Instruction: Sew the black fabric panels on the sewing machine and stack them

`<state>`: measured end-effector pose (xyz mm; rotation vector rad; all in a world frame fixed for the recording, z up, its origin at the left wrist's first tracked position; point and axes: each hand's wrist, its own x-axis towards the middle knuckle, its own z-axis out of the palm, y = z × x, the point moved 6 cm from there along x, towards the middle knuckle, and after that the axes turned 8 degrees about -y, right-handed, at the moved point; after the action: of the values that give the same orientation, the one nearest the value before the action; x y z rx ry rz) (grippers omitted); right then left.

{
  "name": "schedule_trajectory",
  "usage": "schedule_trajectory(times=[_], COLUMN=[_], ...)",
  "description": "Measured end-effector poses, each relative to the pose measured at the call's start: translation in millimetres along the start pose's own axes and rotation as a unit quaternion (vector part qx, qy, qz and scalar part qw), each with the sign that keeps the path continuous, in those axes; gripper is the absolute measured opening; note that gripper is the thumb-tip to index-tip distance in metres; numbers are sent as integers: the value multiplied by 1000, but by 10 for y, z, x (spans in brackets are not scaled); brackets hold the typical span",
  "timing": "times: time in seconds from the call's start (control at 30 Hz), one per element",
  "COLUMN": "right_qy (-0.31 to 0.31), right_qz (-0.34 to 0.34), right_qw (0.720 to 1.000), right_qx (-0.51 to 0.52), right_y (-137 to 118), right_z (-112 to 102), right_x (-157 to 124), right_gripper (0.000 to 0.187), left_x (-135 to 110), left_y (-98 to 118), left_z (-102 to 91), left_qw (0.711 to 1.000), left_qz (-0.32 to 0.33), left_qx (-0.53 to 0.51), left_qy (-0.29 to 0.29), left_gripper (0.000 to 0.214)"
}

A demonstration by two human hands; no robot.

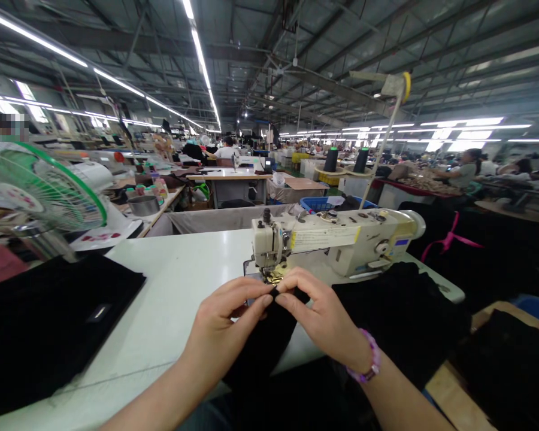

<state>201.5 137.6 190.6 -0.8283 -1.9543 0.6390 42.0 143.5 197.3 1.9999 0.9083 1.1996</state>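
A cream sewing machine [341,239] stands on a white table [179,269]. A strip of black fabric [269,341] runs from my lap up to the presser foot [275,276]. My left hand [227,323] pinches the fabric's end just in front of the foot, fingers closed. My right hand [323,317], with a purple bead bracelet on the wrist, pinches the same end from the other side, fingertips meeting the left hand's. More black fabric [399,311] is heaped under and to the right of the machine arm.
A stack of black cloth with a small label [49,323] lies on the table's left. A green-rimmed fan [40,191] stands at far left. Thread cones [331,159] sit behind the machine. Other workers [465,170] sit at distant tables. Dark fabric piles [507,359] lie at right.
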Motion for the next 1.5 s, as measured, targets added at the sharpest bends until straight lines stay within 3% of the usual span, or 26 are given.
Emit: schedule_trajectory(times=[0.27, 0.43, 0.57, 0.77, 0.87, 1.0, 1.07, 1.13, 1.23, 1.4, 1.5], right_qy=[-6, -13, -8, 37, 80, 115, 101, 80, 47, 18, 39], right_qz=[-8, -36, 7, 64, 66, -12, -63, -114, -160, -177, -180], right_qw=[999, 993, 1000, 994, 993, 993, 989, 981, 963, 949, 945], right_qx=[-51, -116, -27, 82, 52, -34, -83, -137, -211, -260, -269], right_y=[21, 110, 263, 278, 250, 126, 38, -59, -164, -259, -344], right_z=[16, -126, -240, -220, -200, -166, -120, -75, -42, -95, -171], right_x=[-6, -43, -98, -143, -152, -143, -117, -84, -34, 33, 77], right_gripper=[9, 19, 15, 11, 12, 19, 18, 11, 3, 10, 11], left_x=[33, 2, -67, -248, -329, -316, -220, -100, 42, 157, 202], left_y=[42, -95, -243, -393, -340, 11, 201, 319, 378, 444, 557], left_z=[-19, -294, -542, -571, -611, -657, -520, -301, -60, 31, 23], left_qw=[997, 993, 985, 969, 970, 934, 925, 935, 926, 871, 830], left_qz=[4, -109, -146, -182, -189, -127, -43, 41, 88, 84, 95], left_qx=[74, -11, -45, -96, -17, 279, 352, 351, 354, 453, 527], left_qy=[8, 39, 85, 135, 152, 182, 134, 30, -99, -170, -155], left_gripper=[11, 19, 27, 34, 34, 32, 33, 32, 31, 27, 21])
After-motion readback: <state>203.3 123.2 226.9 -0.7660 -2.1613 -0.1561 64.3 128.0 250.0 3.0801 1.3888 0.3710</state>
